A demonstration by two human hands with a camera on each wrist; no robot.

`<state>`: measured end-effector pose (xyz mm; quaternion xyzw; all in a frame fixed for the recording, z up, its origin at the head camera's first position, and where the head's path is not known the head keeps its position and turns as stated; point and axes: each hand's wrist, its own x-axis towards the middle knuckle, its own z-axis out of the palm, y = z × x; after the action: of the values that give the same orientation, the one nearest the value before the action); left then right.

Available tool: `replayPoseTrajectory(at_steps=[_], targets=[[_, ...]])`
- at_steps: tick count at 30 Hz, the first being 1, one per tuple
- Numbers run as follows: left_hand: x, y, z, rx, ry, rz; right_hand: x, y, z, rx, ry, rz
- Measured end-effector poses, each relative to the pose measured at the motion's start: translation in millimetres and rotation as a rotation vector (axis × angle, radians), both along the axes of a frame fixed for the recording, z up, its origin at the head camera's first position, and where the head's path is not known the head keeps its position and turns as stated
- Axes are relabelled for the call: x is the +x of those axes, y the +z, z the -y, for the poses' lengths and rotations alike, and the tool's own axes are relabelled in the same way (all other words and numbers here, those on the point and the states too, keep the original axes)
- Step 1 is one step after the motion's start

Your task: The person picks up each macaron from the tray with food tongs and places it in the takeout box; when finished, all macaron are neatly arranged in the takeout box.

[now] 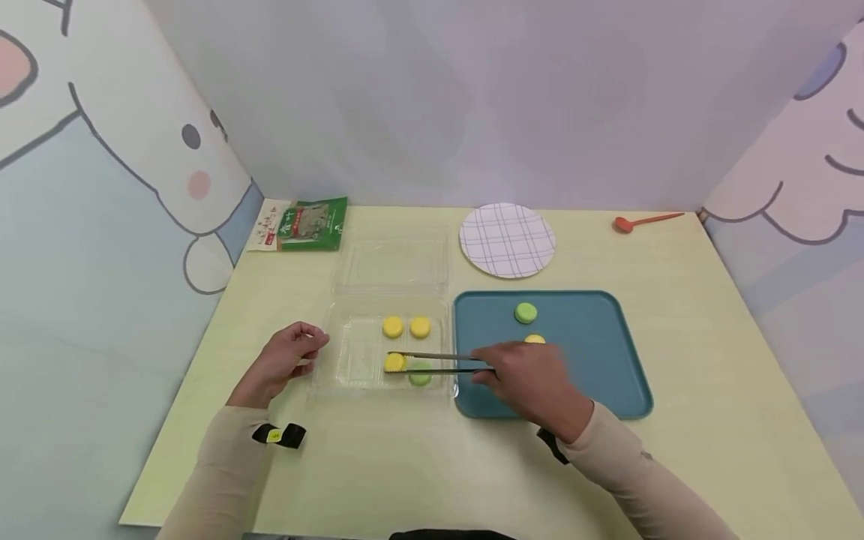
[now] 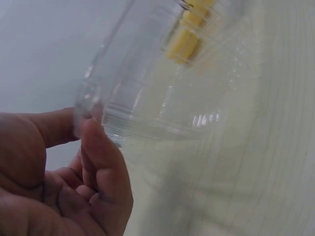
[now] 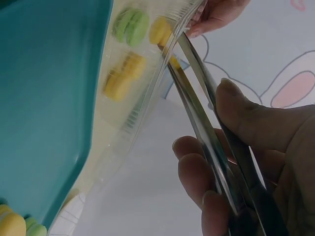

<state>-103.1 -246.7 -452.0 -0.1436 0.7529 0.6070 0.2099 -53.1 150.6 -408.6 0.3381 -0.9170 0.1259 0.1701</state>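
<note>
My left hand (image 1: 286, 356) pinches the left rim of a clear plastic container (image 1: 354, 349), thumb and finger on its edge in the left wrist view. My right hand (image 1: 529, 379) grips metal tongs (image 1: 439, 356) reaching in over the container's right wall. The tips stand on either side of a yellow macaron (image 1: 394, 363) inside; whether they squeeze it I cannot tell. Behind it in the container lie two more yellow macarons (image 1: 406, 327). A green macaron (image 1: 420, 375) lies to its right, partly behind the tongs.
A teal tray (image 1: 594, 360) holds a green macaron (image 1: 526, 313) and a yellow macaron (image 1: 535, 339), the latter partly hidden by my right hand. The container's clear lid (image 1: 393, 264) lies open behind. Farther back are a green-and-white packet (image 1: 300, 225), a checked plate (image 1: 508, 240) and a red spoon (image 1: 624, 225).
</note>
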Motion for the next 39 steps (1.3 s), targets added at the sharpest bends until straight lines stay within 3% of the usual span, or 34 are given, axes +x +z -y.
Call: replayPoseTrajectory(at_steps=[7,17,21,30,39], targets=[[0.8,-2.0,0.2,0.001,0.006,0.006,-1.2,-4.2,14,-0.008,0.049,0.021],[-2.4,-2.6,1.6,0.006,0.009,0.006,-0.5,-4.3,18,0.033,0.036,-0.039],[-2.3,-5.4,2.5,0.006,0.011,0.006,1.0,-5.5,17,0.027,0.019,-0.019],[0.1,-5.3,1.7,-0.007,0.016,0.008,5.0,-13.1,11,-0.065,0.024,0.002],[2.7,-6.6,1.5,-0.029,0.004,-0.004,14.2,-23.5,-3,-0.172,-0.024,0.000]])
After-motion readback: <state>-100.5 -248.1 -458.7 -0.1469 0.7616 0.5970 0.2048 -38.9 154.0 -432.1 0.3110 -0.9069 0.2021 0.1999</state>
